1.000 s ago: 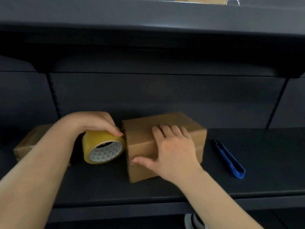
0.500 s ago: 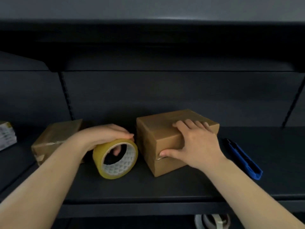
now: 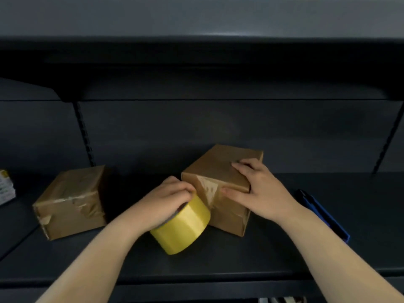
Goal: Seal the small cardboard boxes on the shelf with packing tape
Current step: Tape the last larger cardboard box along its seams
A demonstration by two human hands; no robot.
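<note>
head: dark shelf [image 3: 284, 254], dark back panel [image 3: 218, 127].

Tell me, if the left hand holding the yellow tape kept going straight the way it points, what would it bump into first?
Most likely the cardboard box. The left hand grips the tape roll with its fingers aimed up and to the right, nearly at the box's taped corner already, though depth is hard to judge.

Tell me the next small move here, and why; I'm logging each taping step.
Probably the left hand should pull the yellow packing tape roll further down the near face of the brown cardboard box. A clear strip already runs from the box's top edge toward the roll, and the right hand presses it there, bracing the box.
</note>
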